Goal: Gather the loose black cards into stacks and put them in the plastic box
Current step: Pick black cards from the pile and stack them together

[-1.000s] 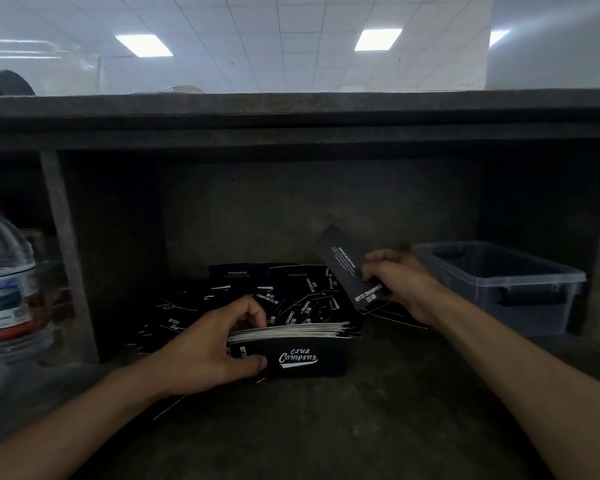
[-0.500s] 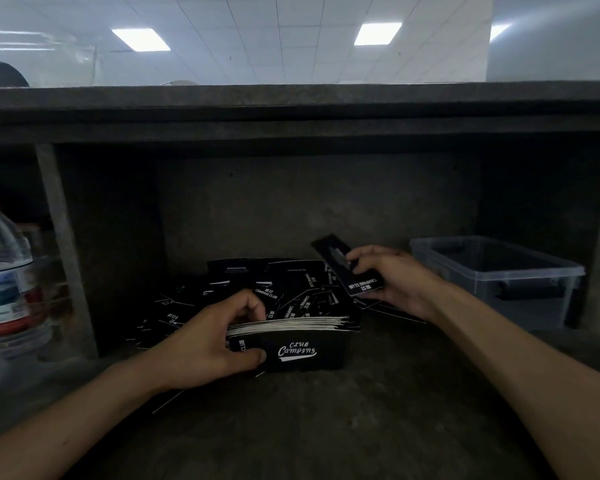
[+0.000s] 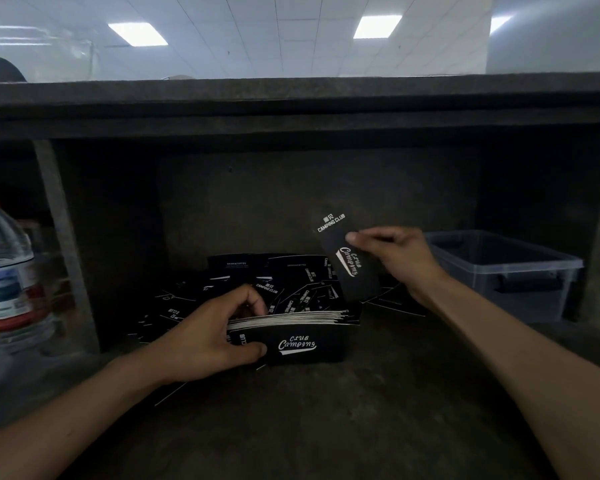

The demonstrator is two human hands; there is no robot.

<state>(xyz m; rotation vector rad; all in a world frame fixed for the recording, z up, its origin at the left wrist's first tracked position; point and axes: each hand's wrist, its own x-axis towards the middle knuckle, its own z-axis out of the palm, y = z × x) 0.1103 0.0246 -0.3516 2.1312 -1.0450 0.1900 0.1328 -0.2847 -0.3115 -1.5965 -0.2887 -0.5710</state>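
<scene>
dim shelf recess | bright ceiling panels (image 3: pixel 377 26) overhead | wide-angle bending at edges | slight blur

Two bare forearms were seen in dim light. The left forearm (image 3: pixel 84 414) was uncovered from the near left corner up to the wrist, and the right forearm (image 3: pixel 527 362) likewise from the near right edge. The left hand (image 3: pixel 201 337) and the right hand (image 3: pixel 400 259) were bare too. A short, trimmed nail was made out on each thumb. Anything worn higher up was cut off by the frame.

Dark concrete shelf alcove (image 3: pixel 291 209), white tiled ceiling (image 3: pixel 257 36), lit ceiling panels (image 3: pixel 377 26)
</scene>
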